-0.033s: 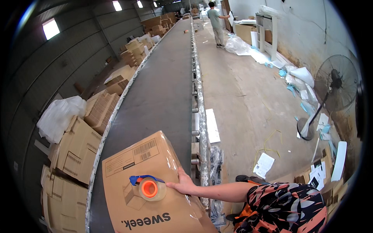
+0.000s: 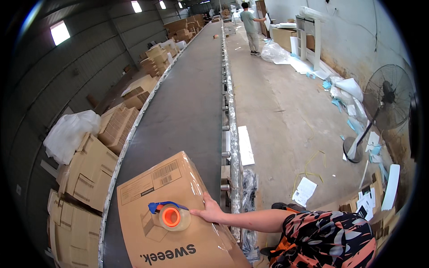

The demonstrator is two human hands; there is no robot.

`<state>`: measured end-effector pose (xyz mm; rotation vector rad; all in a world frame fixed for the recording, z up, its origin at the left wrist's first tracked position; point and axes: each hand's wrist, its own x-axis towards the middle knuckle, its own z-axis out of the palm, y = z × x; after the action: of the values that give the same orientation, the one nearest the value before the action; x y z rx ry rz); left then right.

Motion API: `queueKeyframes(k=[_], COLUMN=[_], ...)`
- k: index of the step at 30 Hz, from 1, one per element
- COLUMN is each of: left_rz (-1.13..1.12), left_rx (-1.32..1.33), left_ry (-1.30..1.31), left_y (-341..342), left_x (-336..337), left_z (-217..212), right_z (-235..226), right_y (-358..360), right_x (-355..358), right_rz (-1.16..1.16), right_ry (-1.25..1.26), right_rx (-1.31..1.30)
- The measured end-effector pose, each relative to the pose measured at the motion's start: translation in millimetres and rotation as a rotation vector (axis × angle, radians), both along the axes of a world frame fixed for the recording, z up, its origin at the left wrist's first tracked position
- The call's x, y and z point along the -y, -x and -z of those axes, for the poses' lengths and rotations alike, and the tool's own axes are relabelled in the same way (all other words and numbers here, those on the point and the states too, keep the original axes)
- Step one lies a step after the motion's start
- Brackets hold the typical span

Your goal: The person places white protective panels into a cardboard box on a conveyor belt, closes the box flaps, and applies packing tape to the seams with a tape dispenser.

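A large brown cardboard box (image 2: 152, 236) lies at a slant on the dark conveyor belt (image 2: 178, 98). Clear shiny tape runs along its right side, and its top carries dark print and a barcode. On that top rests a tape dispenser (image 2: 171, 216) with a clear roll, an orange core and a blue part. My right hand (image 2: 208, 211) lies over the box's right edge, thumb on top beside the tape roll and fingers spread along the side. The fingers look stretched rather than wrapped around anything. My left hand is out of view.
Stacked cartons (image 2: 85, 174) and a white plastic bundle (image 2: 71, 134) line the belt's left side. A metal roller rail (image 2: 230, 111) borders its right. A standing fan (image 2: 380, 98) is near the wall. Paper and plastic litter the floor. Another person (image 2: 249, 29) stands far off.
The surroundings have shifted very slightly in the picture. My right hand stays at the box's edge, and the tape dispenser remains on top.
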<state>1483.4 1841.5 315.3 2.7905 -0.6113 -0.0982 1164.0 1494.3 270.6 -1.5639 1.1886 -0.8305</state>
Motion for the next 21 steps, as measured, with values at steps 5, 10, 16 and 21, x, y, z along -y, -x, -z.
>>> queueKeyframes(k=[5,10,16,21], left_rz=[-0.212,-0.478,-0.484,-0.551], left_rx=[0.035,0.027,0.135,0.310], left_ry=[0.079,0.068,0.099,0.174], left_y=[84.1,213.9,352.5,367.1], left_x=[5.4,29.4,59.8,58.4], left_z=[-0.2,-10.0,19.7,83.5], right_z=[-24.0,-42.2,-50.9,-40.4], right_y=[-5.6,-0.2,14.1,104.9], right_x=[81.4,154.0,200.6,158.9], right_rz=[-0.213,-0.465,-0.551,-0.620], right_ry=[-0.076,-0.197,0.013,0.543], right_rx=[0.093,0.127,-0.250,-0.050])
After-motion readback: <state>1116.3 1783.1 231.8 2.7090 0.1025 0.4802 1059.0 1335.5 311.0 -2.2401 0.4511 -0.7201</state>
